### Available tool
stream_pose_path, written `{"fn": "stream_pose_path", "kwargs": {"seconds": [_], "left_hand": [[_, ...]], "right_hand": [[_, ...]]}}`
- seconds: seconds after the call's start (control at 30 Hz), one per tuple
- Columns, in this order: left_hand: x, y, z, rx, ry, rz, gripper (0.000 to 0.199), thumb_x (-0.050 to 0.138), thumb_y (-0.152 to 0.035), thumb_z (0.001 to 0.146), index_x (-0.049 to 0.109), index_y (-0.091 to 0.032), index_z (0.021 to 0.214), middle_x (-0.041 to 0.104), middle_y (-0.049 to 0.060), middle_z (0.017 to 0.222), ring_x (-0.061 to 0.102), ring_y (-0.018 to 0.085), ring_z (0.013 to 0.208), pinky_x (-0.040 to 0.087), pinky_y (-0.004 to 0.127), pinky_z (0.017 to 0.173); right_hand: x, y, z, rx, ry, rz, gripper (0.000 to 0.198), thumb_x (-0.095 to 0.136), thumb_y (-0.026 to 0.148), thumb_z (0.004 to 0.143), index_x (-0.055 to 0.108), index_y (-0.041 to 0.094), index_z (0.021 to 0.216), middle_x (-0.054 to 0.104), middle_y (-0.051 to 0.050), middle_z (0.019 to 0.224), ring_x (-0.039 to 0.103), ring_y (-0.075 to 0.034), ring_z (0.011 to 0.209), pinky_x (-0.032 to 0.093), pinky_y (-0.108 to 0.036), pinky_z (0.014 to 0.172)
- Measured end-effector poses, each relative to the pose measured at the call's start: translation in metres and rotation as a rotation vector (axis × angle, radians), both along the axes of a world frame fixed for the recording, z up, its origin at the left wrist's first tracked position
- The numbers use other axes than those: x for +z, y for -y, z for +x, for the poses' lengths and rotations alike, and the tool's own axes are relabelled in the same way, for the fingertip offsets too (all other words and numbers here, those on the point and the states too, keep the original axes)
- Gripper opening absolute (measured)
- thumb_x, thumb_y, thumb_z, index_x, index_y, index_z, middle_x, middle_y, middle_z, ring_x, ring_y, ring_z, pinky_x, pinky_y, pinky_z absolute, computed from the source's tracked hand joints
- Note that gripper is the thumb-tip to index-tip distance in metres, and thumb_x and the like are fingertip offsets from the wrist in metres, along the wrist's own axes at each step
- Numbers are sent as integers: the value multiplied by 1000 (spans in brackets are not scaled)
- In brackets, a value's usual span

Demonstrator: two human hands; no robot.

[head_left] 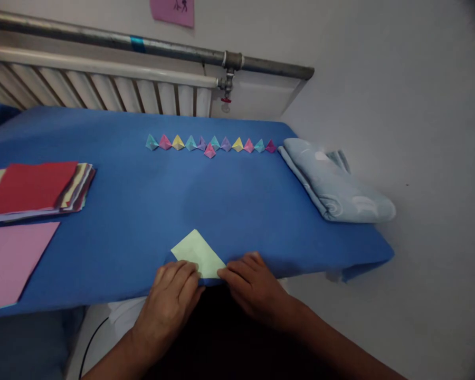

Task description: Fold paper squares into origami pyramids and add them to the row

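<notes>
A pale yellow-green sheet of paper (198,252) lies at the front edge of the blue-covered surface, with a straight edge toward me that looks folded. My left hand (173,295) has its curled fingers on the paper's lower left part, hiding that corner. On the other side, my right hand (253,285) pinches the paper's right corner between thumb and fingers. Farther back stands a row of small folded paper pieces (190,143) in teal, pink, yellow and purple. One pink piece (209,151) sits slightly in front of that row.
At the left lie a stack of coloured paper topped by a red sheet (35,184) and a pink sheet (16,264). A folded light-blue blanket (340,184) rests at the right against the wall. Behind the surface are a radiator (103,95) and a metal pipe (174,50).
</notes>
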State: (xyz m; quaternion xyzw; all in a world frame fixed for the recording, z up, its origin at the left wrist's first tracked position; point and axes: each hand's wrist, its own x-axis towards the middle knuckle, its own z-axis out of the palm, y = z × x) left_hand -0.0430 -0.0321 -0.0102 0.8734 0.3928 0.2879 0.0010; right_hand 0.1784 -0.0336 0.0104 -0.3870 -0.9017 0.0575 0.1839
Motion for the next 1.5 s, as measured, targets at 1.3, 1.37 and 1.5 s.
{"fn": "stream_pose_path", "kwargs": {"seconds": [1.3,1.37,1.5], "left_hand": [[41,-23,-14,174,233,-528,22,52,-27,87,59,-23,107,69,1,82,66,19,74,54,32,65],[30,-27,-16,150,160,-373,21,45,-19,89,60,-20,104,69,4,89,64,20,81,52,35,71],[24,-32,-13,-81,61,-186,31,37,-6,90,59,-20,107,67,6,103,61,19,92,48,36,78]], "right_hand": [[40,-70,-38,-270,-566,-737,30,57,16,81,58,20,111,52,7,64,50,-10,57,41,-22,54],[23,-82,-40,-215,-421,-648,32,55,15,82,59,21,113,54,5,67,52,-11,61,42,-25,61],[13,-96,-43,-59,-228,-454,34,55,15,83,58,24,116,60,2,76,56,-15,73,43,-32,76]]}}
